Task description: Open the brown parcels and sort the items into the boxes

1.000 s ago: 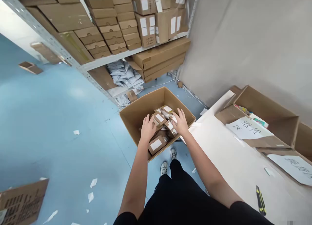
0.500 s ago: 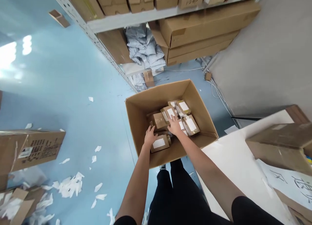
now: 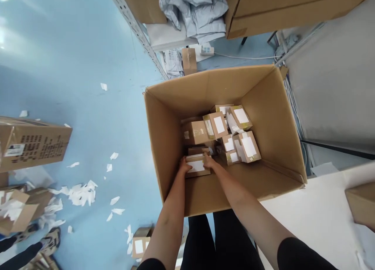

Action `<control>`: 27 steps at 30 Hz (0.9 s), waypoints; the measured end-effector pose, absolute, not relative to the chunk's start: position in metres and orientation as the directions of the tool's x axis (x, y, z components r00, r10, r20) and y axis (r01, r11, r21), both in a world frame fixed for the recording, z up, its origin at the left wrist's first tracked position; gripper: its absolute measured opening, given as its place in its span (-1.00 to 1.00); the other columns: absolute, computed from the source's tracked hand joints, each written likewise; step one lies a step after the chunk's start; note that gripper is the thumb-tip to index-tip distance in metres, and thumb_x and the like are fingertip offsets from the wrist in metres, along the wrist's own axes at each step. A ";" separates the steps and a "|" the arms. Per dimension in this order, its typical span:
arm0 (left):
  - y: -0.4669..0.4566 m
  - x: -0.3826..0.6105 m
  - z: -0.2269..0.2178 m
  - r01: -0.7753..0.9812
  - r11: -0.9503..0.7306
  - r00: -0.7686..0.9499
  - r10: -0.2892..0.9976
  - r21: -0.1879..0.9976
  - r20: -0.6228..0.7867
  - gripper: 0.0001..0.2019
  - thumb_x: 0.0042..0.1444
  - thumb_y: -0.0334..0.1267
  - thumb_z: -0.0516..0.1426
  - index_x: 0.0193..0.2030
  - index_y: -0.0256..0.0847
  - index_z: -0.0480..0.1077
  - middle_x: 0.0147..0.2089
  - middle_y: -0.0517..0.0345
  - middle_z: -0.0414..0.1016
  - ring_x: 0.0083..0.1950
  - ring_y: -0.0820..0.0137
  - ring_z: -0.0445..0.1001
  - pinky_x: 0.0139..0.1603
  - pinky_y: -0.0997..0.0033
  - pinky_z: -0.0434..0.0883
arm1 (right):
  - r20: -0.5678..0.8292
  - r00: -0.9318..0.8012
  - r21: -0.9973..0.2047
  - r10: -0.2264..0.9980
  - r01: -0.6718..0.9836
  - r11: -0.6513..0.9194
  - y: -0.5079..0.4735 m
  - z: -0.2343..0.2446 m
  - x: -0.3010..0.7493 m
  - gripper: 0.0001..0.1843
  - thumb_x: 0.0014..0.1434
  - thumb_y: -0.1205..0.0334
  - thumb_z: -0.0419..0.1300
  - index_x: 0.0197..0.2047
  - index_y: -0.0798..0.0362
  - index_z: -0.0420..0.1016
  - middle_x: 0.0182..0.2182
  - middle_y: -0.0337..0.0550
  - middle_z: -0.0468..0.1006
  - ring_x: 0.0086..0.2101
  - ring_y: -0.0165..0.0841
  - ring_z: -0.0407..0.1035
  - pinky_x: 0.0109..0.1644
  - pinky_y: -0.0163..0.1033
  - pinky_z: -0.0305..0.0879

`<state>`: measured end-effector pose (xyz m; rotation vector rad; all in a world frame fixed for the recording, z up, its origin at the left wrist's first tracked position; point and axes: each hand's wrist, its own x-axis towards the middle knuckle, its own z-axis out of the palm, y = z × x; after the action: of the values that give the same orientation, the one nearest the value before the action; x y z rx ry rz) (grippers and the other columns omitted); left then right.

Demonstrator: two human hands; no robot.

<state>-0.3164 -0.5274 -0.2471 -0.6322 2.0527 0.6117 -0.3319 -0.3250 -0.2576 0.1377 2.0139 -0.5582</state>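
Observation:
Inside a large open carton [image 3: 272,133], both hands are down at a small cardboard box [image 3: 205,172] with a white label, near the carton's left side. My left hand [image 3: 184,166] presses on its left end, fingers partly hidden. At its right end is my right hand [image 3: 209,161], thumb over the top, so the box is gripped between them. Behind it lies a taped small box [image 3: 199,132]. Several more labelled small boxes, such as one at the right [image 3: 249,147], are heaped in the carton's middle and right.
A metal shelf post [image 3: 137,30] and grey plastic mailing bags [image 3: 199,12] stand beyond the carton. White paper scraps [image 3: 82,194] litter the blue floor. A printed carton [image 3: 36,143] is at left, above a person's shoes [image 3: 51,240]. A white surface [image 3: 310,207] lies right.
My view has come closer over the large carton. Both hands have moved down onto the labelled small box at the lower left; my right hand has left the heap and now grips that box's right end.

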 end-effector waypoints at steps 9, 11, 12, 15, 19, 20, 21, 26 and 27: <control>-0.513 -0.315 -0.216 -0.653 0.721 -0.521 -0.204 0.233 -0.829 -0.29 0.01 -0.36 0.32 0.36 -0.11 0.38 0.17 -0.06 0.56 0.21 0.12 0.53 0.22 0.22 0.43 | -0.873 -0.485 -0.177 0.044 0.401 0.899 -0.324 -0.211 -0.333 -0.08 0.09 0.38 0.33 0.50 0.04 0.19 0.16 0.11 0.53 0.14 -0.13 0.47 0.20 -0.17 0.35; -0.508 -0.314 -0.191 -0.634 0.722 -0.578 -0.205 0.277 -0.789 -0.37 0.11 -0.31 0.27 0.37 -0.05 0.38 0.15 -0.02 0.55 0.16 0.16 0.55 0.21 0.25 0.43 | -0.831 -0.543 -0.150 0.121 0.427 0.892 -0.320 -0.182 -0.338 -0.18 0.17 0.37 0.28 0.48 -0.01 0.24 0.15 0.12 0.51 0.07 -0.15 0.52 0.15 -0.19 0.37; -0.506 -0.314 -0.177 -0.618 0.726 -0.616 -0.209 0.302 -0.759 -0.40 0.16 -0.29 0.25 0.37 -0.02 0.38 0.15 -0.02 0.53 0.14 0.18 0.55 0.20 0.26 0.42 | -0.799 -0.582 -0.146 0.153 0.434 0.889 -0.318 -0.166 -0.339 -0.23 0.21 0.36 0.26 0.47 -0.04 0.26 0.15 0.12 0.50 0.03 -0.17 0.55 0.13 -0.20 0.37; -0.500 -0.311 -0.128 -0.529 0.757 -0.756 -0.215 0.384 -0.618 -0.43 0.23 -0.26 0.20 0.40 0.02 0.37 0.14 -0.04 0.47 0.09 0.19 0.55 0.16 0.26 0.43 | -0.679 -0.703 -0.167 0.209 0.425 0.890 -0.314 -0.111 -0.337 -0.30 0.29 0.32 0.23 0.46 -0.08 0.26 0.12 0.10 0.50 -0.05 -0.19 0.58 0.11 -0.20 0.37; -0.497 -0.310 -0.049 -0.305 0.826 -0.926 -0.141 0.474 -0.351 -0.39 0.31 -0.23 0.14 0.49 0.04 0.23 0.04 -0.01 0.41 0.08 0.19 0.49 0.10 0.28 0.43 | -0.479 -0.844 -0.233 0.242 0.388 0.892 -0.311 -0.028 -0.324 -0.32 0.33 0.30 0.20 0.48 -0.08 0.23 0.06 0.07 0.53 -0.07 -0.18 0.57 0.09 -0.18 0.36; -0.496 -0.311 -0.027 -0.243 0.841 -0.950 -0.105 0.483 -0.295 -0.40 0.33 -0.23 0.12 0.50 0.04 0.21 0.03 -0.01 0.40 0.08 0.19 0.47 0.08 0.29 0.43 | -0.432 -0.864 -0.241 0.258 0.386 0.891 -0.310 -0.006 -0.320 -0.34 0.34 0.29 0.19 0.47 -0.07 0.24 0.05 0.07 0.53 -0.07 -0.17 0.56 0.08 -0.17 0.37; -0.495 -0.311 -0.006 -0.180 0.853 -0.966 -0.061 0.489 -0.250 -0.41 0.34 -0.22 0.10 0.50 0.04 0.21 0.02 -0.01 0.39 0.07 0.18 0.46 0.06 0.29 0.43 | -0.388 -0.879 -0.245 0.277 0.389 0.888 -0.308 0.016 -0.315 -0.36 0.35 0.29 0.18 0.46 -0.07 0.26 0.05 0.08 0.53 -0.08 -0.16 0.56 0.06 -0.17 0.37; -0.476 -0.308 0.086 0.118 0.852 -0.984 0.169 0.510 -0.055 -0.47 0.38 -0.18 0.07 0.47 0.03 0.27 0.01 -0.03 0.38 0.05 0.17 0.45 0.06 0.26 0.45 | -0.186 -0.897 -0.243 0.401 0.438 0.866 -0.283 0.113 -0.281 -0.39 0.34 0.27 0.18 0.44 -0.10 0.31 0.03 0.06 0.51 -0.10 -0.14 0.55 0.02 -0.16 0.37; -0.468 -0.305 0.100 0.177 0.839 -0.977 0.212 0.514 -0.010 -0.47 0.39 -0.17 0.06 0.48 0.04 0.25 0.01 -0.04 0.38 0.05 0.16 0.45 0.07 0.25 0.46 | -0.149 -0.889 -0.247 0.433 0.457 0.854 -0.275 0.129 -0.271 -0.39 0.34 0.27 0.18 0.43 -0.11 0.31 0.02 0.05 0.50 -0.10 -0.14 0.54 0.01 -0.17 0.37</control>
<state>-0.3053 -0.4679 0.0998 0.3125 2.9482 0.8147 -0.2710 -0.2749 0.1287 0.7072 2.9401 -0.4254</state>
